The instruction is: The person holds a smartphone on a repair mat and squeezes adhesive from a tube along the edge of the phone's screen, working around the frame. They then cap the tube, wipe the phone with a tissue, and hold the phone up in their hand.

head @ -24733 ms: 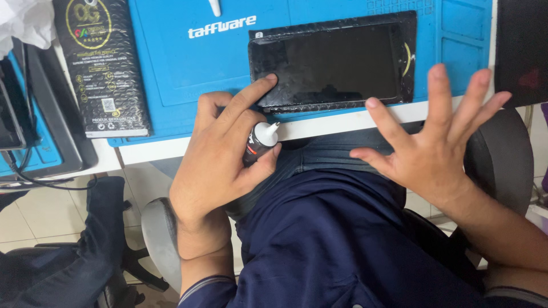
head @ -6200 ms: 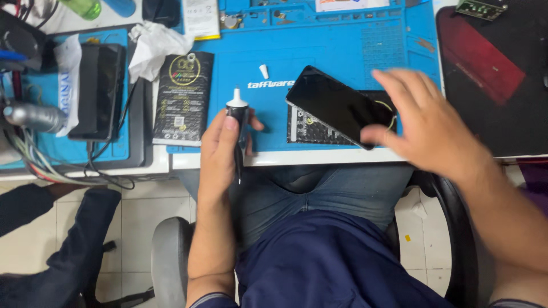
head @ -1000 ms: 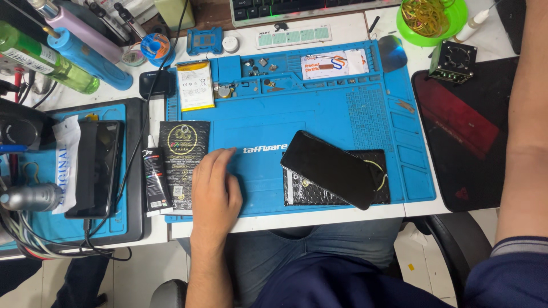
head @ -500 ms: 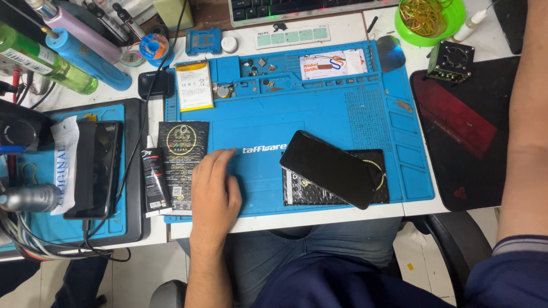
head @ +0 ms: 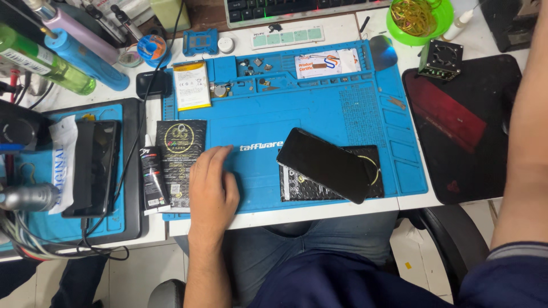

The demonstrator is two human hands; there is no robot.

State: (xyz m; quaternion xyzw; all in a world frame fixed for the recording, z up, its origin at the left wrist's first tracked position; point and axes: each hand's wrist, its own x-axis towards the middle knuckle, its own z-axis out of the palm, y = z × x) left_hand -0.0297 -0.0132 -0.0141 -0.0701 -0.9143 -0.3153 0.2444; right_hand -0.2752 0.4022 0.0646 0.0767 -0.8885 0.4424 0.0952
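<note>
Your left hand point(head: 212, 191) rests flat on the work mat point(head: 319, 108), just right of the flat pouch point(head: 180, 162) and glue tube point(head: 152, 179). The phone point(head: 326, 164) lies right of your hand, atop a bubble-wrap sleeve point(head: 319, 188).

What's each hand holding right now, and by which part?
Nothing in the left hand: it lies flat, palm down, on the blue mat. The right hand is out of frame, so cannot tell.

One head-worn camera looks nearly straight down from above the seated person, at moderate height. The blue work mat point(head: 319, 108) fills the centre; the keyboard point(head: 302, 8) sits at twelve o'clock, the person's lap at six.
</note>
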